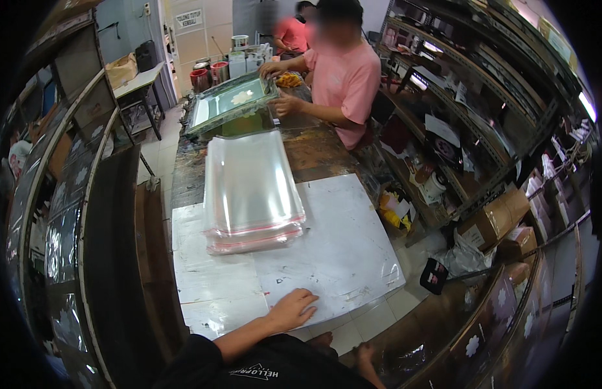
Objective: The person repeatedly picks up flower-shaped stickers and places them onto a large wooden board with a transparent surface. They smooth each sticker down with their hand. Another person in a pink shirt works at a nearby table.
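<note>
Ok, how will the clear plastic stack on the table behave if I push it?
The clear plastic stack probably bends easily, as its film looks thin and rippled near the edge. Its glossy surface suggests sheets may slide; the staggered red-lined edges hint they're loose.

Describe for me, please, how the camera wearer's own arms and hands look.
The left hand wears no visible glove or watch; its forearm is bare below a black cloth sleeve. The right arm, only partly visible, also looks bare.
</note>
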Demonstrator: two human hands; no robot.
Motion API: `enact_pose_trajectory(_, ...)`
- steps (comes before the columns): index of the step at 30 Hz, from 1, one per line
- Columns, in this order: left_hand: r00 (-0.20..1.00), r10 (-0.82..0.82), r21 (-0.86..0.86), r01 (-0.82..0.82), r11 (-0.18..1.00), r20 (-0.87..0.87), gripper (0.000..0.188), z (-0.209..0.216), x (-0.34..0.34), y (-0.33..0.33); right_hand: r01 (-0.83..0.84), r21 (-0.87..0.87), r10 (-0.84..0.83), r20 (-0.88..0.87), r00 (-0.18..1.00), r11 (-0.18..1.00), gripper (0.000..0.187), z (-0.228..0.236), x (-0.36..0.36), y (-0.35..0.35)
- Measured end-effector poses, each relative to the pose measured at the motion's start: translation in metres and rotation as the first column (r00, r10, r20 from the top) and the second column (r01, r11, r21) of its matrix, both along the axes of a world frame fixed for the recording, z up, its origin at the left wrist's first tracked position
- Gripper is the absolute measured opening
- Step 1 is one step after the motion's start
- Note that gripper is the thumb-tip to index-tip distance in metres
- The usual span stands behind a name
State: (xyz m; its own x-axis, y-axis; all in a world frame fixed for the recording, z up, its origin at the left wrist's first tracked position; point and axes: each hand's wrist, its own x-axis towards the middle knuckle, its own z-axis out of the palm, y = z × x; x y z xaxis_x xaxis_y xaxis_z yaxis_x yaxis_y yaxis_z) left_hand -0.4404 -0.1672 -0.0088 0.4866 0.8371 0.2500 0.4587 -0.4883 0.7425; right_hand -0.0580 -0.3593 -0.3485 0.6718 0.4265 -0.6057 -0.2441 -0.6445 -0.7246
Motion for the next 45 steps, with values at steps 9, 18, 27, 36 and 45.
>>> enact_pose_trajectory(9,0.939,0.261,0.263,-0.199,0.944,-0.224,0.043,-0.028,-0.117,-0.011,-0.550,-0.251,0.560,-0.039,0.828,0.796,0.038,0.109,-0.137,0.008)
enact_pose_trajectory(18,0.954,0.260,0.309,-0.204,0.929,-0.152,0.040,-0.033,-0.123,-0.012,-0.425,-0.160,0.408,-0.130,0.904,0.891,0.040,0.101,-0.122,0.008)
enact_pose_trajectory(27,0.962,0.258,0.103,-0.267,0.958,0.094,0.031,-0.028,-0.129,-0.012,-0.567,-0.163,0.564,-0.067,0.823,0.807,0.039,0.097,-0.149,0.013)
enact_pose_trajectory(36,0.857,0.502,0.531,-0.480,0.699,0.114,0.054,0.084,-0.152,0.113,-0.549,-0.151,0.555,-0.006,0.832,0.822,0.040,0.101,-0.148,0.003)
enact_pose_trajectory(45,0.555,0.704,0.756,-0.190,0.627,-0.444,0.039,0.102,-0.190,0.267,-0.486,-0.272,0.529,0.109,0.842,0.830,0.035,0.075,-0.131,-0.054)
